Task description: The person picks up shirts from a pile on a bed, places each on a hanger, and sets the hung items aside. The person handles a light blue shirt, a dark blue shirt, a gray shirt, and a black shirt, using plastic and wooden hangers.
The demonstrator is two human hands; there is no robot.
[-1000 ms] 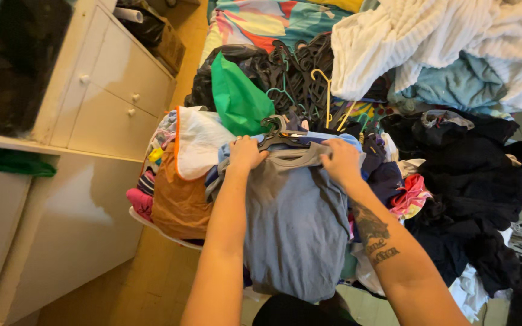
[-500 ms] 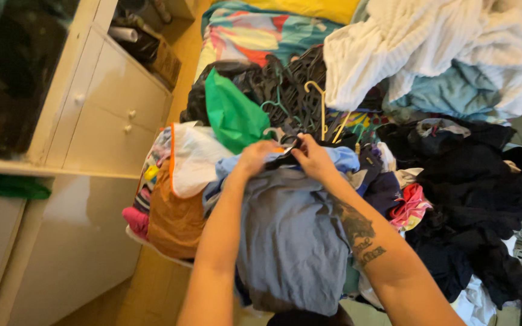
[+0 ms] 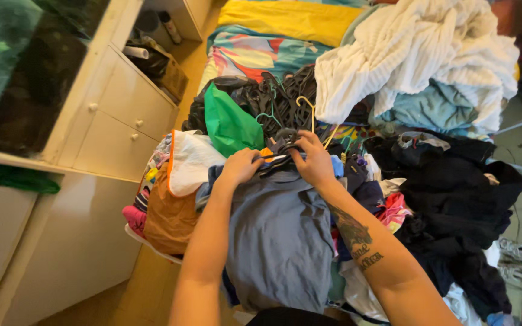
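Grey-blue T-shirt (image 3: 282,241) lies spread on top of the laundry heap on the bed, hem toward the person, neckline at 12 o'clock of the garment. Both hands meet at that neckline. Left hand (image 3: 240,166) is clenched on the collar's left side. Right hand (image 3: 314,160) grips the collar's right side together with a dark hanger (image 3: 279,158), whose bar looks to sit just inside the neck opening; its hook is hard to pick out from the clutter behind.

To do this well, my reading: spread the collar just enough for one hanger arm to slide under a shoulder, then ease the other in without stretching the neck. Each shoulder seam should sit squarely on an arm before lifting.

Watch-outs: pile of dark hangers (image 3: 285,90) at 12 o'clock, just beyond the hands, could snag the hook. Green bag (image 3: 228,121) at 11 o'clock; orange-and-white garment (image 3: 179,181) at 9 o'clock, touching the shirt. Black clothes (image 3: 454,187) at 3 o'clock. White ribbed blanket (image 3: 412,54) at 1 o'clock. Cream drawer unit (image 3: 122,115) well off left.
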